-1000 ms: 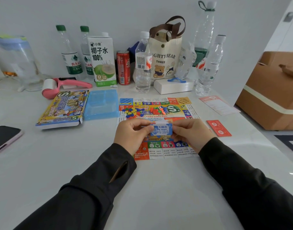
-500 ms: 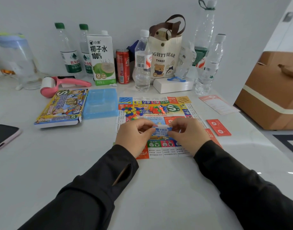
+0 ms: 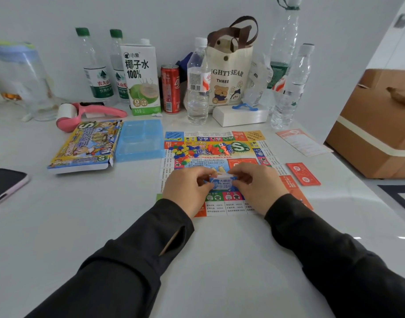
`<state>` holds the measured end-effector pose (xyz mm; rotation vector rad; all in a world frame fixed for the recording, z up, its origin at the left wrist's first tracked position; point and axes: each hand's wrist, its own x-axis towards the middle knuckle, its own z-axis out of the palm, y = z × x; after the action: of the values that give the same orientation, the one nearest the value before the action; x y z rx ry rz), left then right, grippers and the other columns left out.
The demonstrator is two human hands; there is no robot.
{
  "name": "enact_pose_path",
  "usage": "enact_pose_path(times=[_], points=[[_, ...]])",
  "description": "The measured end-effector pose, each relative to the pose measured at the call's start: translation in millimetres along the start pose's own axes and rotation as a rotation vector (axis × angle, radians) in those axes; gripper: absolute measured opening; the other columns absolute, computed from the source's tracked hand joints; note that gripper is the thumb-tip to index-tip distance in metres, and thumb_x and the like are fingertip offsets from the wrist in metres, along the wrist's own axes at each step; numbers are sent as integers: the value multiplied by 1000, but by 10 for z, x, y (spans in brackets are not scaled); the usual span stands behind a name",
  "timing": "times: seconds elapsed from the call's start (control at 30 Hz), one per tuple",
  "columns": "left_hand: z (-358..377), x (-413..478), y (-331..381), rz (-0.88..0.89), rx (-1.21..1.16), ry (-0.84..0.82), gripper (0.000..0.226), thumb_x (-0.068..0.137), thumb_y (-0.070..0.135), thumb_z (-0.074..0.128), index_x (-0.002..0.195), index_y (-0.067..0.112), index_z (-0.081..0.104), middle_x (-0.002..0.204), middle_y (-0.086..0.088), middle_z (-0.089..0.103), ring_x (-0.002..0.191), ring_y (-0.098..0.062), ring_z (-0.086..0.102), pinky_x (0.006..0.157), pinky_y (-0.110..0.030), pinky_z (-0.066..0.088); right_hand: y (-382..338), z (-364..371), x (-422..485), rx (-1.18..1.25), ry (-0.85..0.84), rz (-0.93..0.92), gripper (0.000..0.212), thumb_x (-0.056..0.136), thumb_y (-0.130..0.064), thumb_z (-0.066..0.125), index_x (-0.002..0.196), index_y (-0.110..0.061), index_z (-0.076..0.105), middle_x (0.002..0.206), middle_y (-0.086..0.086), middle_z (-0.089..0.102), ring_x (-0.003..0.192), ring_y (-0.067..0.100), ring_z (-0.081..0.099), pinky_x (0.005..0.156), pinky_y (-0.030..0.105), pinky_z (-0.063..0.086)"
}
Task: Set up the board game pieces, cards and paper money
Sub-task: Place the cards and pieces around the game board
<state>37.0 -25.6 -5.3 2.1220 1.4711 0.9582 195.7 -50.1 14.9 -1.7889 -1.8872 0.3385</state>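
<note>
A colourful paper game board (image 3: 219, 136) lies flat on the white table. Small plastic pieces (image 3: 185, 151) in blue, yellow, green and orange sit in two heaps near its middle. Just above the board's near half, my left hand (image 3: 187, 191) and my right hand (image 3: 258, 187) together pinch a small blue and white stack of paper money (image 3: 222, 182) by its two ends. A red card stack (image 3: 303, 173) lies right of the board, and another orange-red stack (image 3: 289, 183) is partly hidden behind my right hand.
The game box (image 3: 84, 145) and a blue plastic tray (image 3: 140, 140) lie left of the board. A phone (image 3: 4, 184) sits at the far left edge. Bottles, a carton, a can and a tote bag (image 3: 230, 72) line the wall. A leaflet (image 3: 302, 142) and a cardboard box (image 3: 380, 125) are at right.
Both hands moved slightly away from me over the board with the money stack, and their fingers closed in tighter over it, covering more of its face.
</note>
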Motion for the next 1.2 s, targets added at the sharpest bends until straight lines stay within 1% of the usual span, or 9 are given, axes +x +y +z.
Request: enact_pose_path(times=[0.13,0.27,0.47,0.53,0.6,0.67,0.8,0.9,1.2], points=[[-8,-2,11,18,-6,5,39,87,23,62,126,21,56,112,3,64,86,-7,56,79,-18,46,-27,-13,-18,-11,-12,-20,22,92,-20,54,112,-18,63,105,-2,65,84,6,53,70,6,40],[-18,-17,52,32,-36,10,25,88,25,61,112,19,66,97,8,66,73,1,52,66,-2,38,-42,4,-22,20,2,-14,17,90,-17,57,106,-15,65,94,-3,63,80,8,56,66,7,44],[-172,-11,150,-198,-743,-36,20,82,10,66,85,30,66,78,13,68,65,3,64,60,-14,52,-73,-134,5,849,17,290,7,84,2,61,86,-4,64,69,11,68,49,9,63,57,20,57],[-163,-15,159,-247,-813,-77,22,82,11,66,77,32,69,80,10,71,77,-10,68,71,-31,56,-72,-129,4,1045,-68,373,10,84,5,58,90,-1,63,63,11,68,49,12,63,54,22,57],[-148,-19,163,-240,-803,-94,17,83,13,66,78,29,70,71,11,71,72,-7,67,68,-29,55,-77,-126,1,1141,-140,410,10,85,7,55,85,-1,62,60,10,68,48,14,63,52,23,56],[-153,-25,173,-228,-778,-98,12,84,17,64,76,24,70,63,12,68,59,-2,61,60,-21,51,-62,-142,7,1133,-169,411,14,85,8,54,81,-3,61,60,10,67,48,14,62,53,24,57],[-157,-28,162,-260,-781,-107,21,84,23,64,65,25,71,69,5,71,66,-15,66,60,-26,53,5,-193,35,800,-146,286,16,83,3,60,75,-11,61,71,7,68,55,14,61,68,33,53],[-149,-38,169,-229,-749,-147,16,84,21,64,70,26,70,73,2,72,65,-13,66,54,-23,50,-4,-202,26,649,-129,191,18,82,0,63,75,-16,61,73,0,68,52,4,61,61,23,54],[-163,-73,221,-220,-868,-252,24,83,1,63,85,25,62,67,3,72,56,-13,68,54,-19,55,-11,-200,26,697,-97,200,14,83,-3,63,82,-16,64,81,10,70,61,19,61,63,30,54]])
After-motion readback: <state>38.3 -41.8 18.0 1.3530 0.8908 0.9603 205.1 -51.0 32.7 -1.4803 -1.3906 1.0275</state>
